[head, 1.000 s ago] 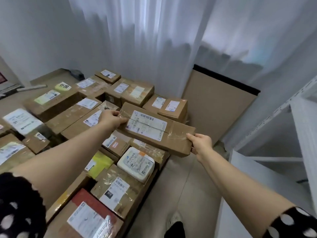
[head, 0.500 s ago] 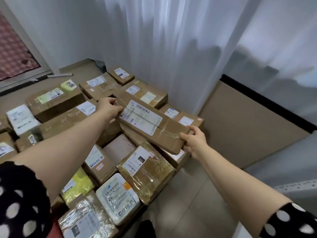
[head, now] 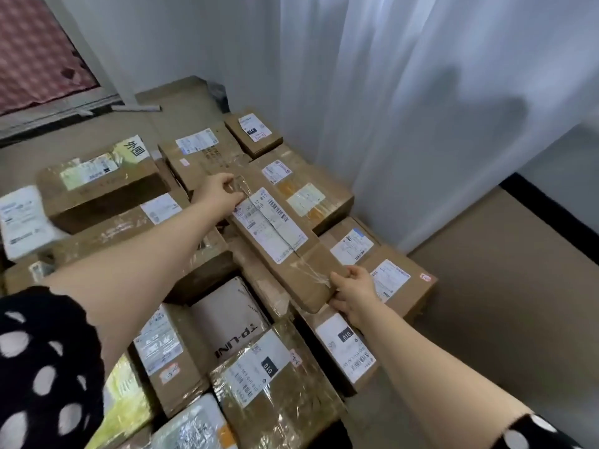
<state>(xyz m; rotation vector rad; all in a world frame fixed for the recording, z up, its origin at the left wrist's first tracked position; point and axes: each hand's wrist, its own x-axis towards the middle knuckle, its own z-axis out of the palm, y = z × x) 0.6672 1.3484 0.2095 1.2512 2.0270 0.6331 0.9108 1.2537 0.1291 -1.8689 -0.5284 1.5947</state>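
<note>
A long flat cardboard parcel (head: 285, 241) with a white barcode label and clear tape lies slantwise over a spread of other parcels. My left hand (head: 218, 197) grips its far end, fingers curled over the edge. My right hand (head: 353, 294) holds its near end, thumb on top and fingers underneath. I cannot tell whether the parcel rests on the boxes below or hangs just above them.
Several taped cardboard parcels (head: 107, 186) with shipping labels cover the floor to the left and in front. A white box printed TP-LINK (head: 230, 322) lies among them. A white curtain (head: 405, 108) hangs behind. Bare tan floor (head: 502, 303) lies to the right.
Both hands carried the long parcel further away and down over the pile, and its far end swung round so that it lies more lengthwise away from me. The view has turned left.
</note>
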